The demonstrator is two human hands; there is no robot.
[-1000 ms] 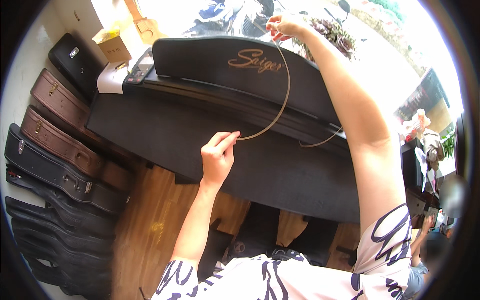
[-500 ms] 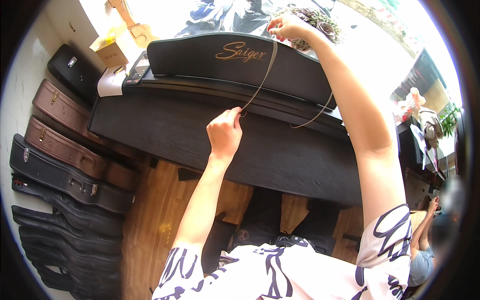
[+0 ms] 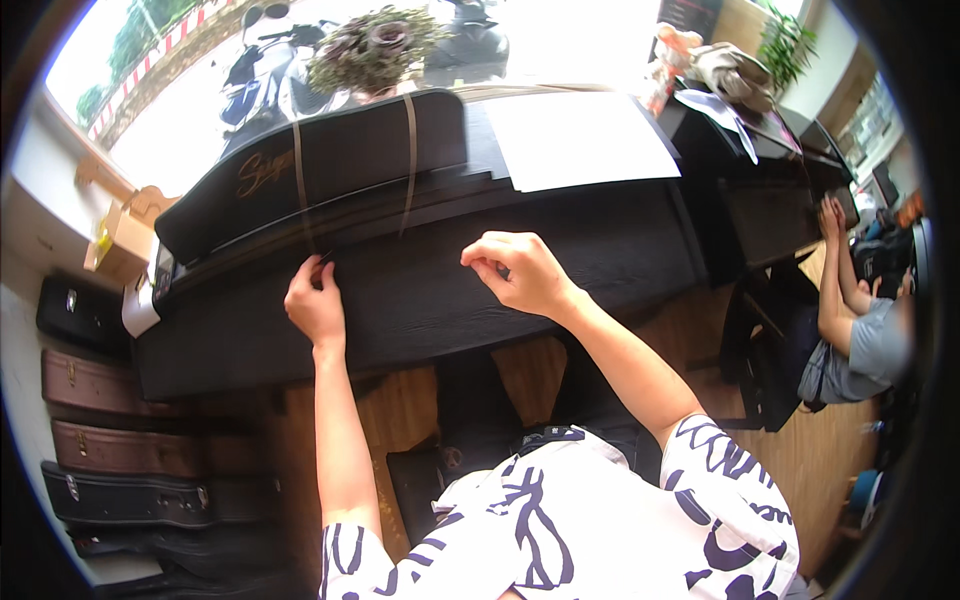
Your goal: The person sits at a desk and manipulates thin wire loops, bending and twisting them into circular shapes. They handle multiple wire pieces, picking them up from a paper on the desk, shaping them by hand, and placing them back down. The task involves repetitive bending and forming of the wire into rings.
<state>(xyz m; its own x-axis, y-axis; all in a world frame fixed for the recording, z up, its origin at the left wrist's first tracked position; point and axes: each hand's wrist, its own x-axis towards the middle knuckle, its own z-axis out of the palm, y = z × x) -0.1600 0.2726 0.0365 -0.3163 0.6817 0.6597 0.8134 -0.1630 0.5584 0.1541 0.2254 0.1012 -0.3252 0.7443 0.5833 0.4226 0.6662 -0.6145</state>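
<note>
A black digital piano (image 3: 420, 300) stands before me, its lid down and its music stand (image 3: 360, 150) upright. Two thin beige straps hang over the stand: a left strap (image 3: 301, 180) and a right strap (image 3: 411, 150). At the left strap's lower end, my left hand (image 3: 316, 305) has thumb and forefinger curled round it; a small dark bit shows between them. My right hand (image 3: 525, 275) hovers above the lid, right of the right strap and apart from it. Its fingers are curled in toward the thumb, with no object visible in them.
White sheets (image 3: 585, 140) lie right of the stand. Dried flowers (image 3: 375, 50) stand behind it. A cardboard box (image 3: 120, 240) is at far left, above several instrument cases (image 3: 120, 385). At right another person (image 3: 860, 320) sits near a second dark piano (image 3: 760, 205).
The view has swung to the right. My right hand has come down from the top of the stand to above the lid. My left hand remains at the strap's lower end.
</note>
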